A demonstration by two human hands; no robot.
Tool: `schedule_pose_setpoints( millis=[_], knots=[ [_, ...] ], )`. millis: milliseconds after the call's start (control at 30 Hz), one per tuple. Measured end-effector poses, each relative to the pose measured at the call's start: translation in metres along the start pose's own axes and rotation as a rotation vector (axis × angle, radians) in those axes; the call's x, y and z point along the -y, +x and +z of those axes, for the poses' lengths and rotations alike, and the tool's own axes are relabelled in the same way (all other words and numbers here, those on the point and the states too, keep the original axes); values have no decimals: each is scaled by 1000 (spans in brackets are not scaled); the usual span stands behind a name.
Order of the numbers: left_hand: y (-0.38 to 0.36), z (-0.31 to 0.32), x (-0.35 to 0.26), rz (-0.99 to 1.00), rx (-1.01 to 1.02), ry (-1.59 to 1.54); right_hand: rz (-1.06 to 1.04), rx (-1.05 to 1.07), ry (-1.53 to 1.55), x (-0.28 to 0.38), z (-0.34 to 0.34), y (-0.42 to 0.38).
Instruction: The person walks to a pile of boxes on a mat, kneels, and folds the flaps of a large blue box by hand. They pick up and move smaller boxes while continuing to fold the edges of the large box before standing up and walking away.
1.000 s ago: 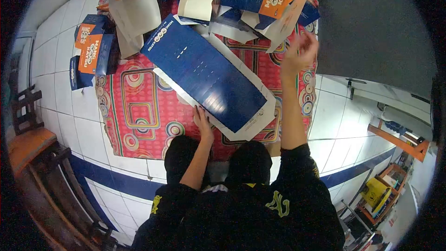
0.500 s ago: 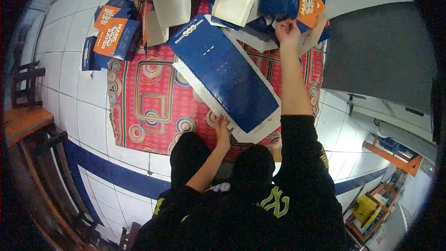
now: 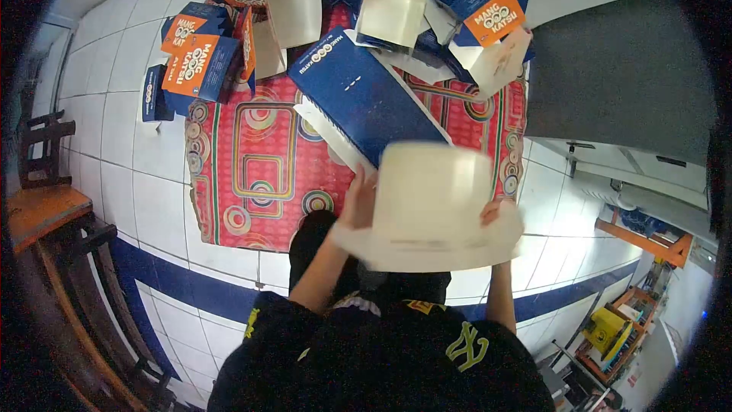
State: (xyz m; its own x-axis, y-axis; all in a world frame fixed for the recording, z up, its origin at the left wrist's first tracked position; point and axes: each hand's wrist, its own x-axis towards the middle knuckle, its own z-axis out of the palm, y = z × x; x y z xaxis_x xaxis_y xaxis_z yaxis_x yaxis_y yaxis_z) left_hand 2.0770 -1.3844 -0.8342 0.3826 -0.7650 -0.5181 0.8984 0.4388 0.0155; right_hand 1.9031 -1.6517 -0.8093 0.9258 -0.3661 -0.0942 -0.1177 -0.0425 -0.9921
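Observation:
An unfolded cardboard food box (image 3: 435,194), its pale inner side facing up, is held above my lap and blurred by motion. My right hand (image 3: 499,214) grips its right side, with the thumb over the board and the other fingers partly hidden. At its left edge is my left hand (image 3: 357,202), blurred, fingers stretched upward beside the box wall; a pale flap crosses in front of the wrist. Beyond the hands, a flat blue box sheet (image 3: 366,95) with white edges lies diagonally on the red patterned table cover (image 3: 267,137), partly covered by the held box.
Several blue and orange printed boxes (image 3: 202,65) are piled at the back left. More part-folded boxes (image 3: 488,19) lie at the back right. A dark grey surface (image 3: 618,76) stands to the right, and a wooden bench (image 3: 53,214) to the left.
My right hand has come back from the pile at the back right to above my lap, now holding the pale-sided box. My left hand has left the blue sheet's edge and is beside this box.

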Motion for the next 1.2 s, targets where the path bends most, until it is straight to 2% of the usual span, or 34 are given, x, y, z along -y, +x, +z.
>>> schedule_pose_setpoints(
  millis=[33,67,100,133,167,200,233,267,300,333,367,400,433,467,500,533,600,633,667,700,733,800,833,900,933,1000,1033,1067,1133,1200],
  knots=[
    [-5,-9,1,-2,3,1,-128,45,-110,20,18,-10],
    [-9,-22,6,-15,-21,142,-257,88,-219,33,30,-17],
    [-14,-24,9,-30,-46,288,-260,79,-218,40,33,-22],
    [-19,-25,12,-38,-43,303,-311,105,-385,44,33,-27],
    [-27,-14,14,-30,-107,597,-360,124,-551,43,31,-35],
    [-33,-6,18,-22,-168,893,-314,34,-553,37,29,-47],
    [-37,-2,25,-37,-234,845,-289,-87,-522,15,19,-65],
    [-38,-20,41,86,-250,717,-269,-199,-492,-4,5,-79],
    [-44,-15,52,148,-325,739,-119,-405,-222,11,13,-78],
    [-51,-9,65,207,-404,761,-41,-423,-176,-12,-6,-91],
    [-55,-5,80,201,-406,775,44,-488,57,-17,-23,-98],
    [-59,-1,95,336,-460,921,124,-545,293,-22,-39,-103],
    [-60,4,108,476,-510,1068,122,-554,308,-26,-62,-105],
    [-57,11,124,476,-510,1087,95,-476,317,-32,-93,-107],
    [-53,19,143,618,-433,1275,73,-399,328,-39,-124,-110],
    [-48,25,161,755,-346,1461,83,-281,79,-48,-158,-111],
    [-31,10,196,825,-217,1569,5,-133,-173,-18,-171,-103],
    [-23,9,210,741,-192,1656,12,-143,-159,-10,-171,-98],
    [-14,15,227,782,-95,1620,-63,-33,-458,-4,-164,-93],
    [-5,12,240,713,-53,1622,-139,84,-757,-6,-156,-88],
    [5,-5,251,741,33,1650,-129,82,-746,-16,-146,-85],
    [19,-31,263,709,-17,1547,-16,-82,-469,-50,-128,-77],
    [21,-29,258,700,-21,1549,49,-57,-405,-91,-130,-65],
    [29,-16,234,579,248,1720,-4,-99,-469,-116,-125,-44],
    [33,-24,224,569,245,1724,-56,-130,-534,-126,-122,-35],
    [40,-44,200,500,82,1667,6,-117,-520,-141,-111,-8],
    [47,-48,180,697,67,1904,-65,-115,-535,-150,-102,6],
    [56,-53,166,683,59,1905,-136,-110,-551,-160,-94,17],
    [71,-65,147,868,-193,2203,-140,-31,-589,-179,-75,38],
    [77,-63,148,910,-257,2266,-152,49,-634,-195,-56,51]
  ],
)
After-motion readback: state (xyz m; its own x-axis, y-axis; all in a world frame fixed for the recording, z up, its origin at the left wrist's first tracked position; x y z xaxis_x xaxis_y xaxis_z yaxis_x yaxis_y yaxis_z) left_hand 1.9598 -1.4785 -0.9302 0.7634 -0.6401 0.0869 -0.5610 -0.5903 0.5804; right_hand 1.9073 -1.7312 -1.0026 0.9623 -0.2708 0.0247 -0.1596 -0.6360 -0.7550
